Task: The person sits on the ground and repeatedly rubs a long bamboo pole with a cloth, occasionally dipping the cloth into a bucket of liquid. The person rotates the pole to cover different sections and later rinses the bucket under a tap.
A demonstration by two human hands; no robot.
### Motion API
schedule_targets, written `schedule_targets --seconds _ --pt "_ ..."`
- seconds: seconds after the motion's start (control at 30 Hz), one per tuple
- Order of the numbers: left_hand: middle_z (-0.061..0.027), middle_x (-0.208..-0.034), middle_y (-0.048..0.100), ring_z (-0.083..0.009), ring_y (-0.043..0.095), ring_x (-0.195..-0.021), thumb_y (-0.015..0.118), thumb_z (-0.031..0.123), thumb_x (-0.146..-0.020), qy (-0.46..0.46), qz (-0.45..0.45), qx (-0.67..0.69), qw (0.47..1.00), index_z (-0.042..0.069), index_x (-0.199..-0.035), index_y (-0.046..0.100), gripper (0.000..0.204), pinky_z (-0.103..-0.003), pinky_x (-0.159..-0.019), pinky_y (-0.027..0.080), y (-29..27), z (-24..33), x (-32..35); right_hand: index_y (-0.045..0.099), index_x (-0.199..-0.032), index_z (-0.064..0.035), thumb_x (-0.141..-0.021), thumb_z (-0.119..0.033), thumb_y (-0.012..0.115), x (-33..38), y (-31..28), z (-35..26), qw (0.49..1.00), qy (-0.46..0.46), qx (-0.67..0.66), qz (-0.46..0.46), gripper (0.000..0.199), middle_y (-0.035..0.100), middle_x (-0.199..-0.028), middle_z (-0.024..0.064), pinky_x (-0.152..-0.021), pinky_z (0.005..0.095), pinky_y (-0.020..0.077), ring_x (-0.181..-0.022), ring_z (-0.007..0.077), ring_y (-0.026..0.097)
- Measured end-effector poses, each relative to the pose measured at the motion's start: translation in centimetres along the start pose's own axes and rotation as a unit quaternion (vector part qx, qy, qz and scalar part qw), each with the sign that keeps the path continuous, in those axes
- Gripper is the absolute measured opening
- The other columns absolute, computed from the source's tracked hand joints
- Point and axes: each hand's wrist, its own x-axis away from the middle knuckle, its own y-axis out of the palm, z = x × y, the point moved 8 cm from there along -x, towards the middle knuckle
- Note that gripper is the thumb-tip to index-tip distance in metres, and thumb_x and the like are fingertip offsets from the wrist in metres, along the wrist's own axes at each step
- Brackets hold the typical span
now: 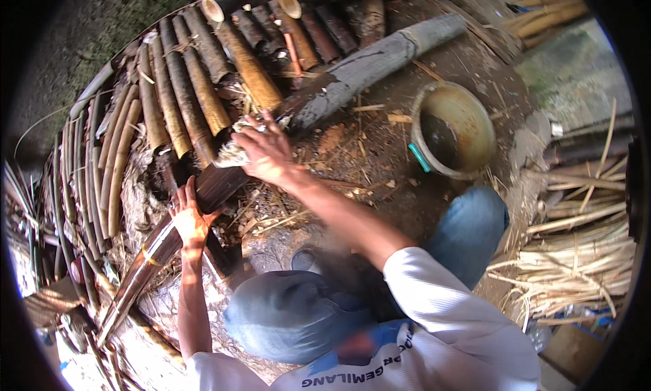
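A long bamboo pole (pixel 146 265) slants from the lower left toward the upper right, passing under both hands. Its lower stretch looks dark and wet, while the far upper part is grey and dull. My left hand (pixel 192 218) grips the dark stretch, fingers over it and thumb out to the side. Farther up, my right hand (pixel 266 150) is closed on a pale, shaggy wad of fibre (pixel 232 153), pressed against the pole. The wad's exact material cannot be made out. Part of the pole is hidden beneath the right hand and wad.
Cut bamboo sections (pixel 196 72) lie in rows beyond my hands and along the left. A worn round basin (pixel 454 130) with a green handle stands to the right. Split bamboo strips (pixel 576 262) are piled at far right. Shavings litter the ground; my jeans-clad knees (pixel 291 316) are close below.
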Motion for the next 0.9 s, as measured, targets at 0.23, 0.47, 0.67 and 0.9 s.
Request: schedule_targets --seconds 0.23,0.47,0.67,0.9 --pt "-0.0105 -0.134 0.053 -0.0404 0.053 -0.124 0.089 0.049 -0.061 0.05 0.022 0.035 0.998 0.02 -0.153 0.04 0.108 -0.061 -0.101 0.043 -0.6 -0.3 -0.5 0.061 -0.138 -0.0238 -0.094 -0.03 0.066 -0.1 -14.4 25.9 0.957 0.271 0.085 0.063 0.045 0.055 -0.147 0.0161 -0.124 0.052 0.0225 -0.143 0.0327 0.044" --pt "-0.0102 -0.131 0.053 -0.0363 0.054 -0.124 0.088 0.049 -0.061 -0.003 -0.027 0.04 0.999 0.02 -0.152 0.041 0.107 -0.061 -0.104 0.04 0.4 -1.0 -1.8 0.053 -0.142 -0.0035 -0.09 -0.026 0.064 -2.2 1.8 3.9 0.96 0.204 0.002 -0.19 0.057 0.052 -0.141 0.0314 -0.103 0.0505 0.0505 -0.119 0.0409 0.061" --pt "-0.0182 -0.149 0.044 -0.0358 0.04 -0.14 0.091 0.056 -0.051 -0.013 -0.023 0.051 0.998 0.006 -0.157 0.031 0.132 -0.053 -0.122 0.024 -0.6 -1.7 -0.1 0.063 -0.13 -0.0027 -0.087 -0.02 0.068 -2.3 1.8 -2.2 0.993 0.007 -0.105 -0.051 0.047 0.058 -0.134 0.0307 -0.124 0.0536 0.0258 -0.135 0.048 0.049" --pt "-0.0135 -0.138 0.054 -0.0374 0.049 -0.131 0.096 0.039 -0.047 -0.02 0.113 0.007 0.993 0.011 -0.154 0.036 0.125 -0.05 -0.113 0.038 -0.1 -2.5 -1.7 0.057 -0.137 -0.0178 -0.096 -0.039 0.061 -5.3 -9.8 20.3 0.954 0.27 0.132 -0.021 0.046 0.065 -0.126 0.0187 -0.102 0.0501 0.0463 -0.122 0.0322 0.057"
